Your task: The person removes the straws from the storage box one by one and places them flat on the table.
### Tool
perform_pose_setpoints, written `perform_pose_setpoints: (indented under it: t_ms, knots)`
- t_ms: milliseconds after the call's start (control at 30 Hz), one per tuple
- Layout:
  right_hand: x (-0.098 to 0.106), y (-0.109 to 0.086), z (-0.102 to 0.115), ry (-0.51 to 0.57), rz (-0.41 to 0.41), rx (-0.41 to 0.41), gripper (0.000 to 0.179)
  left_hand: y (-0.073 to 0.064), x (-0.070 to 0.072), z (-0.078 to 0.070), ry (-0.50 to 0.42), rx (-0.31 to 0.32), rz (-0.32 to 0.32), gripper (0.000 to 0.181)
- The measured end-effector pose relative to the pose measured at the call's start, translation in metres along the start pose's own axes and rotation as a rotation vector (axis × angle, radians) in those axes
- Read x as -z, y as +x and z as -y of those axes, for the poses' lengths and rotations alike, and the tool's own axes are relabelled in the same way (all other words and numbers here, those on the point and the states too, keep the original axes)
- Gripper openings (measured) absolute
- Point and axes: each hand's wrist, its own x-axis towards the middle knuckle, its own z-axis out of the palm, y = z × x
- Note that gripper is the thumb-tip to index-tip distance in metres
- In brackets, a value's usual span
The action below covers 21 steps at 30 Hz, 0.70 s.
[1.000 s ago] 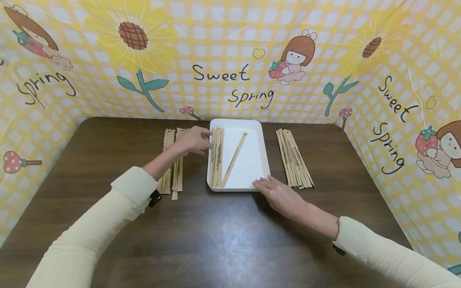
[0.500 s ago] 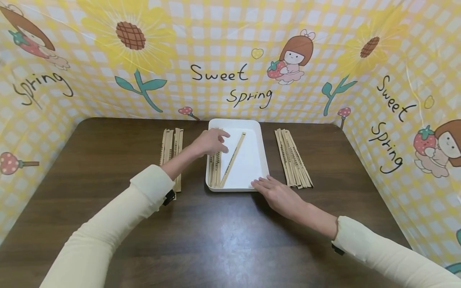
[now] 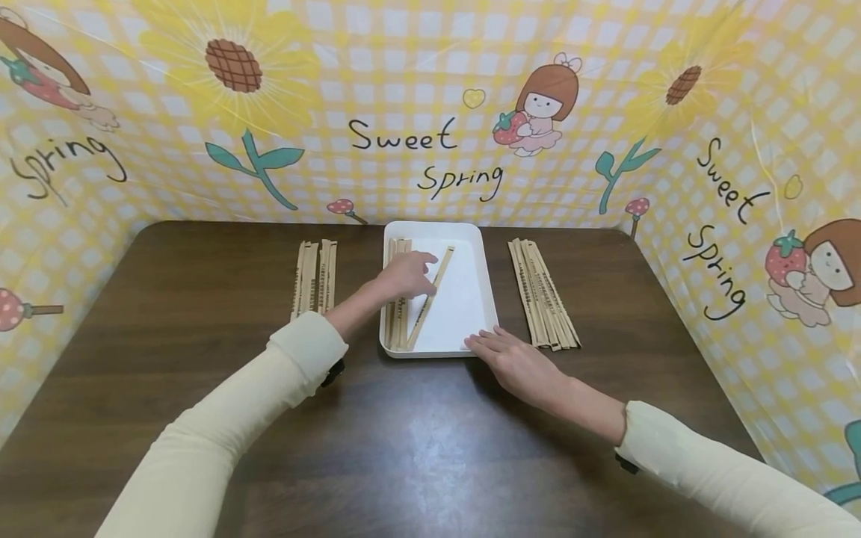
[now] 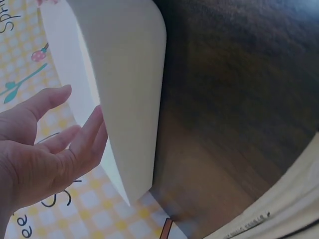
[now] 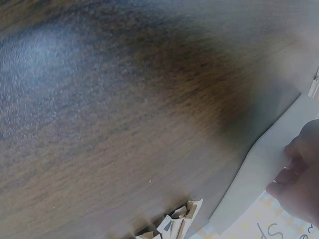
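Observation:
A white tray (image 3: 437, 354) holds a row of long paper-wrapped sticks (image 3: 398, 329) along its left side, and one more wrapped stick (image 3: 418, 325) lies slanted beside them. My left hand (image 3: 406, 276) hangs over the row, thumb and forefinger spread apart, thumb tip right by the slanted stick. In the left wrist view, that hand (image 4: 50, 154) shows its fingers apart behind the tray wall (image 4: 127, 99), nothing held. At the tray's near right corner, my right hand (image 3: 518, 366) rests its extended fingers on the rim; the right wrist view has its fingers (image 5: 294, 147) at the tray edge.
Left of the tray lie two bundles of wrapped sticks (image 3: 308, 276), partly covered by my left sleeve (image 3: 269, 396). To its right, another bundle (image 3: 543, 299) lies on the brown table (image 3: 430, 448). A yellow checked cloth (image 3: 403, 67) encloses the back and sides.
My left hand has moved right, from the tray's left rim to over the slanted stick. My right hand keeps its place on the corner; the head view has shifted slightly.

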Motion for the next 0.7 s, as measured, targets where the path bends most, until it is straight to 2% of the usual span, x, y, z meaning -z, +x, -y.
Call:
perform_pose_setpoints:
  t_ms: [300,600,700]
  knots:
    - [0.0,0.002,0.0,0.007,0.002,-0.001,0.044,0.006,-0.01,0.0,0.027,0.033,-0.023,0.072]
    - [0.0,0.001,0.0,-0.007,0.009,0.001,0.044,0.017,-0.016,-0.002,0.135,0.063,-0.016,0.067]
    - [0.0,0.0,-0.001,-0.006,0.008,0.002,0.044,0.021,-0.019,-0.004,0.178,0.064,-0.005,0.057]
